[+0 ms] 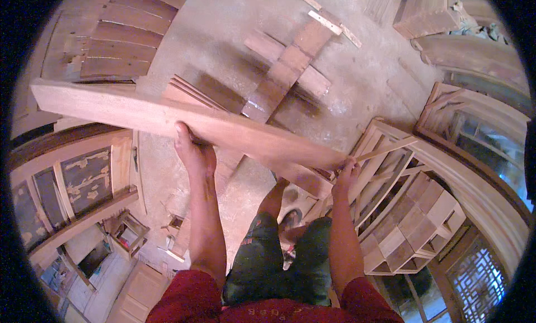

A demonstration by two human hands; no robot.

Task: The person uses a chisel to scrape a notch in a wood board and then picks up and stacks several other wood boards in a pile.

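A long, thick wooden plank [245,134] is held up in front of me, slanting from the upper left down to the right. My left hand [194,154] grips its lower edge near the middle, with the thumb lying on the near face. At the plank's right end my right hand [345,179] is closed around the corner; part of those fingers is hidden. Beneath the plank, several thin boards [196,93] show past its upper edge. Farther off, long joined boards [287,65] lie across a shorter board [315,80] low over the floor.
On the right lean wooden frames [385,150] and a stack of box-like wooden pieces [410,225]. A panelled wooden piece [125,30] stands at the far left, and a framed cabinet [84,181] is nearer. A small wooden stool-like frame [127,234] sits at lower left.
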